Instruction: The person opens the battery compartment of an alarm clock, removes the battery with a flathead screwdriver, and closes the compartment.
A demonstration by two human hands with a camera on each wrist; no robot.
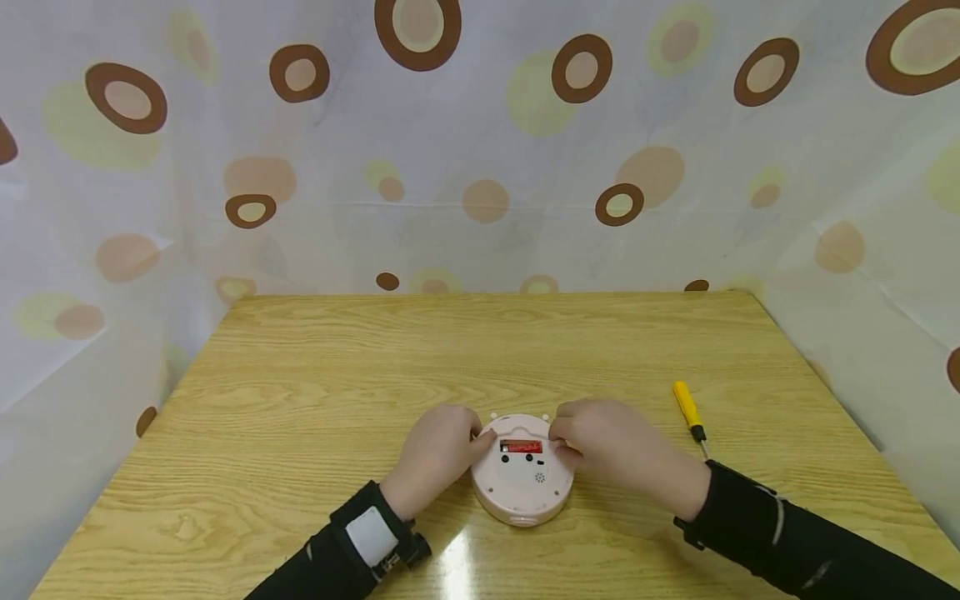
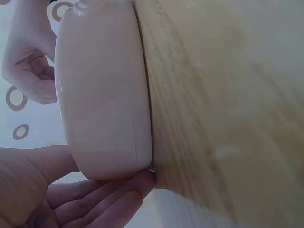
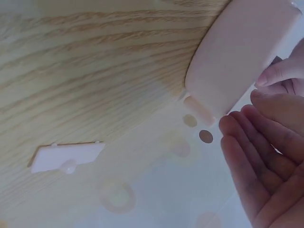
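Note:
A round pale pink alarm clock lies on its face, its back upward with the battery slot exposed. A red battery sits in the slot, above two small black knobs. My left hand grips the clock's far left edge, thumb on the back and fingers along the side wall. Over the far right edge is my right hand, thumb and fingers loosely curled with nothing visible between them. In the right wrist view a pink battery cover lies flat on the wood; my right arm hides it from the head view.
A screwdriver with a yellow handle lies right of the clock, its shaft partly behind my right forearm. The wooden table ends at a patterned curtain behind and at both sides.

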